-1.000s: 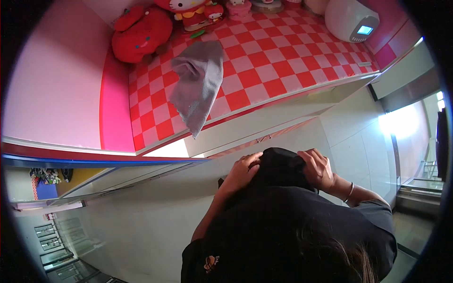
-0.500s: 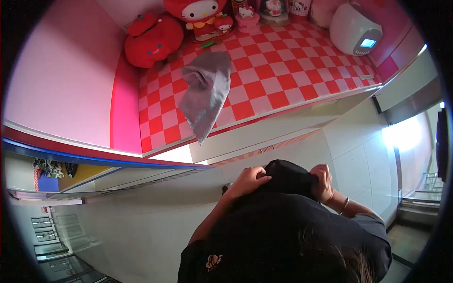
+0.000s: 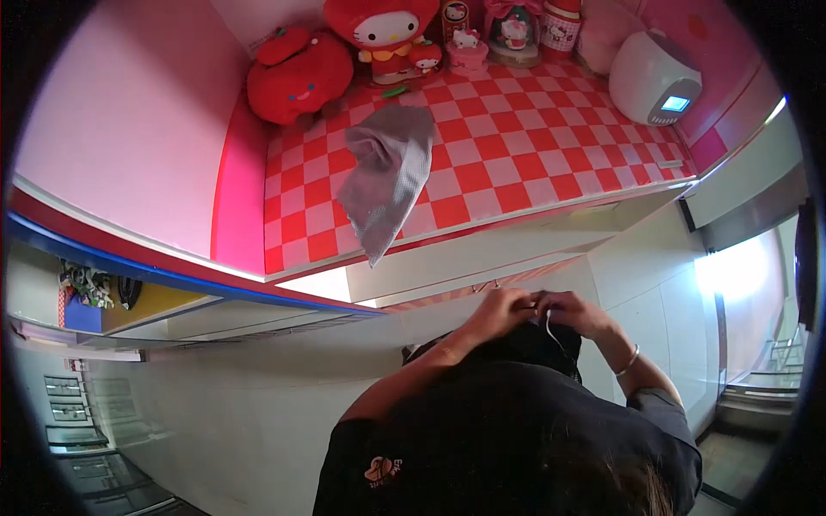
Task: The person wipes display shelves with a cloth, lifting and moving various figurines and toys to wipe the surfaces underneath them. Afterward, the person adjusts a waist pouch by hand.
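My left hand [image 3: 499, 314] and my right hand [image 3: 578, 313] meet in front of my body, fingertips touching or nearly so. A thin white cord [image 3: 557, 342] hangs from between them, over black clothing [image 3: 516, 346]. The right fingers pinch it near the top. The left fingers are closed too, but what they hold is hidden. Beyond my hands a crumpled grey cloth [image 3: 389, 176] lies on a red and pink checkered shelf [image 3: 495, 163], one corner drooping over its front edge.
Along the back of the shelf are a red plush [image 3: 301, 79], a red-hooded cat figure [image 3: 385, 39], small figurines [image 3: 467, 53] and a white rounded device [image 3: 656, 82] with a lit screen. Lower left, an open compartment holds bundled items [image 3: 86, 284]. Pale tiled floor [image 3: 258, 404] lies below.
My hands have come together from either side of a bunched black fabric and now meet above it. The white cord has come into view. The camera view has shifted slightly.
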Demonstrator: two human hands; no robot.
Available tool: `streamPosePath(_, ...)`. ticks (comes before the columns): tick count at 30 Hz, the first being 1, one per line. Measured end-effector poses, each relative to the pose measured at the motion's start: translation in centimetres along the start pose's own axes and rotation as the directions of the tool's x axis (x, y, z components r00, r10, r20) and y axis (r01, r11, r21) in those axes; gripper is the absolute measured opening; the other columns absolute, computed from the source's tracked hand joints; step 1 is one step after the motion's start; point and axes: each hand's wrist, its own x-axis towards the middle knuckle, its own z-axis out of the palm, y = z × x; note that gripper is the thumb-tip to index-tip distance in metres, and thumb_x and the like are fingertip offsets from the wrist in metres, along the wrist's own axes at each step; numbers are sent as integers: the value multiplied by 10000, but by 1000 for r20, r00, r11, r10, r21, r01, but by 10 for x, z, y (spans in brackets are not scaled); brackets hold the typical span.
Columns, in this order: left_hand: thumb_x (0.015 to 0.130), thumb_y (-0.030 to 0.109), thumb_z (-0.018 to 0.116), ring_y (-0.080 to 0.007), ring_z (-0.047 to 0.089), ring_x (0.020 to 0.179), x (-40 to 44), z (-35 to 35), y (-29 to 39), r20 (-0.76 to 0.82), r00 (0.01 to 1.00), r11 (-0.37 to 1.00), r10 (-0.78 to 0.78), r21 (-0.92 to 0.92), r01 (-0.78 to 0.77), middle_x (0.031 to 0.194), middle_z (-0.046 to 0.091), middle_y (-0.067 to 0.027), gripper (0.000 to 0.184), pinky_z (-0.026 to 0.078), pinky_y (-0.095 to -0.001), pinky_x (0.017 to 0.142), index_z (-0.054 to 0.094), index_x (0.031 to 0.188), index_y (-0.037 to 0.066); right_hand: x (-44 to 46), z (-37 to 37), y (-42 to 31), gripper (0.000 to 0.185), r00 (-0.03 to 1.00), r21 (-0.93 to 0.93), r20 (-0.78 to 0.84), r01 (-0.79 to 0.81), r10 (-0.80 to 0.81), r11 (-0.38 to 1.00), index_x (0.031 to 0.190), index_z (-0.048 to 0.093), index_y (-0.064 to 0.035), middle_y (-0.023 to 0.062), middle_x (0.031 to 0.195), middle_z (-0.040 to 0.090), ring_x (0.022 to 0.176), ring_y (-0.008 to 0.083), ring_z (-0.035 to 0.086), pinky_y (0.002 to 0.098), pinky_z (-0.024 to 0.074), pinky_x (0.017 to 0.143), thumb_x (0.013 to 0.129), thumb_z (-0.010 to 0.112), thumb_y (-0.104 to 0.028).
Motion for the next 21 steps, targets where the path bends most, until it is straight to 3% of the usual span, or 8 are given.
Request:
streamPosePath(2, 775, 96, 671, -158, 490, 615, 17, 19, 8, 19, 1000, 1000, 15, 3, -15, 689, 574, -61, 158, 409, -291, 585, 558, 856, 22, 11, -2, 10, 162, 971, -105, 223, 114, -88, 988, 970, 621, -58, 11, 822, 591, 653, 92, 481, 194, 402, 622, 878, 488, -65)
streamPosePath(7, 755, 64, 710, -154, 512, 656, 7, 16, 23, 83, 990, 975, -112, -183, 125, 763, 581, -54, 303, 416, -287, 600, 509, 979, 28, -16, -7, 15, 136, 995, -40, -59, -87, 85, 995, 948, 621, -42, 18, 819, 608, 700, 107, 497, 232, 421, 658, 870, 512, -64)
streamPosePath(9, 737, 39, 730, -158, 529, 717, -14, -1, 12, 28, 998, 980, -59, -188, 63, 853, 568, -53, 434, 429, -274, 650, 452, 1070, 44, -18, -8, 16, 141, 995, -102, -15, -102, 101, 990, 939, 621, -38, 28, 831, 618, 707, 114, 506, 236, 427, 669, 854, 508, -48)
streamPosePath(12, 717, 32, 729, -181, 532, 786, -62, -36, 4, 48, 986, 983, -158, -85, 162, 916, 558, -89, 445, 443, -302, 718, 475, 1081, 36, -21, -12, 13, 163, 984, -304, 100, -113, 149, 946, 913, 619, -23, 58, 868, 646, 729, 136, 534, 247, 446, 703, 807, 497, 0)
streamPosePath(15, 749, 67, 697, -209, 542, 829, -87, -52, 6, 199, 930, 949, -310, 9, 314, 949, 557, -107, 377, 440, -315, 751, 526, 1083, 25, -30, -44, -7, 150, 916, -502, 295, -93, 271, 860, 937, 618, -25, 48, 879, 656, 730, 147, 539, 269, 453, 717, 828, 516, -40)
streamPosePath(17, 768, 52, 643, -233, 554, 784, -81, -49, 12, 199, 950, 961, -240, 188, 204, 936, 577, -107, 288, 455, -324, 717, 596, 1051, 23, -39, -70, 0, 168, 792, -656, 409, -91, 454, 749, 959, 626, -21, 33, 891, 665, 731, 159, 547, 296, 457, 735, 845, 541, -111)
streamPosePath(19, 761, 34, 625, -248, 559, 776, -74, -39, 6, 208, 952, 951, -227, 258, 170, 919, 582, -112, 264, 459, -332, 712, 609, 1024, 20, -58, -75, 13, 210, 661, -750, 304, -278, 686, 600, 981, 640, -25, 34, 897, 667, 753, 178, 562, 324, 459, 763, 852, 548, -163)
streamPosePath(21, 746, 0, 587, -278, 570, 759, -65, -26, -4, 220, 953, 911, -206, 399, 105, 883, 591, -123, 228, 467, -348, 701, 635, 969, 15, -88, -79, 42, 265, 553, -711, 425, -287, 716, 643, 995, 644, -18, 43, 885, 675, 743, 167, 564, 324, 466, 727, 874, 556, -237)
